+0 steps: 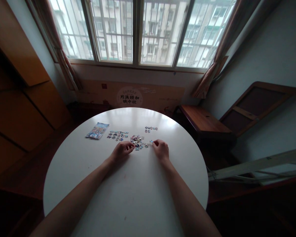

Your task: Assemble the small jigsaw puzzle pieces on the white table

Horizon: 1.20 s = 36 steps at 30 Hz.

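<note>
Loose jigsaw puzzle pieces lie in a small pile [137, 141] near the middle of a round white table [128, 194]. My left hand [122, 149] rests at the pile's near left edge, fingers curled together with their tips against the pieces; whether a piece is between them is hidden. On the pile's right, my right hand [161, 148] is closed, thumb and forefinger pinching a small bluish puzzle piece [151, 141]. A few stray pieces [146, 145] lie between the pile and that hand.
Rows of spread pieces [117, 135] lie left of the pile, and a smaller group [151, 128] lies behind it to the right. A colourful picture sheet [98, 130] is at the far left. Beyond the table stand a wooden bench [199, 118] and a printed board [158, 93].
</note>
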### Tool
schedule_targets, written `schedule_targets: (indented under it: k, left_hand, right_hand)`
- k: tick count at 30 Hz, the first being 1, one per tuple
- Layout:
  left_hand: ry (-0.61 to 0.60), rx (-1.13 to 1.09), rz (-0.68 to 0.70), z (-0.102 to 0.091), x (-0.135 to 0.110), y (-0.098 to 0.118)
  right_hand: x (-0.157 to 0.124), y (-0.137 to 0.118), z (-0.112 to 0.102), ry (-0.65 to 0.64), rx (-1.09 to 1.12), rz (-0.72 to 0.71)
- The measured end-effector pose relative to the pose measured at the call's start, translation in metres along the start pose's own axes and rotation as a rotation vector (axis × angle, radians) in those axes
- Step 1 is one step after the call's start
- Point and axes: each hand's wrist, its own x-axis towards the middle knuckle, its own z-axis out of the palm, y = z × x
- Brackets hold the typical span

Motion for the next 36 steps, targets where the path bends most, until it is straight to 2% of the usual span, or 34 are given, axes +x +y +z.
schedule_targets:
  k: [3, 10, 16, 21, 29, 36]
  left_hand:
    - [-0.007, 0.006, -0.002, -0.001, 0.000, 0.000]
    - [-0.014, 0.028, 0.007, 0.002, 0.000, -0.004]
    - [-0.025, 0.045, 0.008, 0.001, -0.001, -0.002]
    - [-0.032, 0.047, 0.004, 0.001, 0.000, -0.002]
    - [-0.033, 0.053, 0.000, 0.002, 0.000, -0.002]
    - [-0.041, 0.053, -0.016, 0.002, 0.001, -0.002]
  right_hand:
    - [0.003, 0.004, 0.000, 0.021, -0.048, 0.051]
    - [0.002, 0.002, 0.003, 0.022, -0.101, 0.047]
    - [-0.002, 0.001, 0.004, 0.001, -0.088, -0.102]
    - [-0.007, -0.004, 0.005, -0.051, -0.197, -0.229]
    - [-0.007, -0.011, 0.005, -0.103, -0.328, -0.148]
    - [0.009, -0.013, 0.014, -0.125, -0.371, -0.124]
